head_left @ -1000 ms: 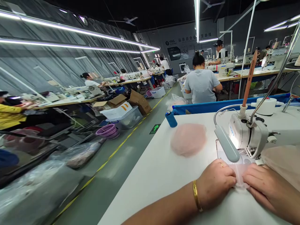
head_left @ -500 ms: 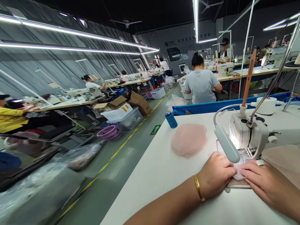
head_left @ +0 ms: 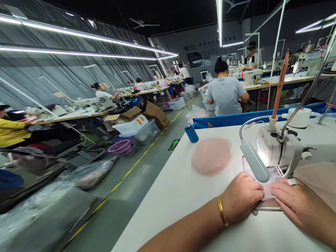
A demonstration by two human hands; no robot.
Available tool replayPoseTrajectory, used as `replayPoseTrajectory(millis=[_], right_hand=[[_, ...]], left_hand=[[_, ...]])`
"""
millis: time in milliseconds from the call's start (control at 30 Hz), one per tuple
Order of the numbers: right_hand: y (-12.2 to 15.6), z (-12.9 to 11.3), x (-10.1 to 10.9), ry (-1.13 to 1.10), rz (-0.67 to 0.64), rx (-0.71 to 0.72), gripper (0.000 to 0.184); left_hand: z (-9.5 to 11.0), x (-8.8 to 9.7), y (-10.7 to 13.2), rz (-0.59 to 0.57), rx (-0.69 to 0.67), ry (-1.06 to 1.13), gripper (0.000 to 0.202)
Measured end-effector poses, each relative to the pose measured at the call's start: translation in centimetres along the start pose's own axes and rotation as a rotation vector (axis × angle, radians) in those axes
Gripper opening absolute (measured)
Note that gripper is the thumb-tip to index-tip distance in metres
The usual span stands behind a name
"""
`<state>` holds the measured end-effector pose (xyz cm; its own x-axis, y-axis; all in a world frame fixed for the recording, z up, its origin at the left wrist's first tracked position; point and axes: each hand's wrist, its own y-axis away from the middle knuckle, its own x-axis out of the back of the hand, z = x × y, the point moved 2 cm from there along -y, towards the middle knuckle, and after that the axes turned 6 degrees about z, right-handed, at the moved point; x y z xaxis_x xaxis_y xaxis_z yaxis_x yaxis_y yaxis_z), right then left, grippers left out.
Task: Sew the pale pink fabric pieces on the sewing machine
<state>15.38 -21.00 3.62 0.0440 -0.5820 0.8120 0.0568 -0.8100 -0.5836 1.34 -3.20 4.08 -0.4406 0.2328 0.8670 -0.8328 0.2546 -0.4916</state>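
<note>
A small sheer pale pink piece of fabric (head_left: 267, 190) lies under the lit needle area of a white sewing machine (head_left: 269, 145). My left hand (head_left: 244, 197), with a bracelet at the wrist, has its curled fingers pinched on the fabric's left side. From the right, my right hand (head_left: 296, 199) grips the same fabric, fingertips pressed close to the presser foot. The grey lamp head (head_left: 254, 161) partly hides the stitching spot. Left of the machine rests a round pile of sheer pink pieces (head_left: 212, 156).
A blue thread cone (head_left: 191, 134) stands at the table's far left corner. More sheer cloth (head_left: 317, 182) lies beyond my right hand. A pencil (head_left: 280, 85) stands upright on the machine. Ahead sits a co-worker in a grey shirt (head_left: 225, 94); boxes (head_left: 136, 124) line the aisle.
The fabric between my fingertips has shifted slightly and now lies flatter. My left hand has moved a little left and down; my right hand stays nearly in place.
</note>
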Motion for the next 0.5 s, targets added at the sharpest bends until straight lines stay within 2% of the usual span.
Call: replayPoseTrajectory(millis=[233,500], right_hand=[[0.3,0.8,-0.8,0.016,-0.039,-0.021,0.028],[0.8,1.9,-1.9,-0.033,-0.038,-0.161,0.029]], left_hand=[[-0.7,-0.5,-0.3,-0.009,0.031,-0.010,0.016],[-1.2,-0.8,-0.6,0.014,0.076,-0.027,0.020]])
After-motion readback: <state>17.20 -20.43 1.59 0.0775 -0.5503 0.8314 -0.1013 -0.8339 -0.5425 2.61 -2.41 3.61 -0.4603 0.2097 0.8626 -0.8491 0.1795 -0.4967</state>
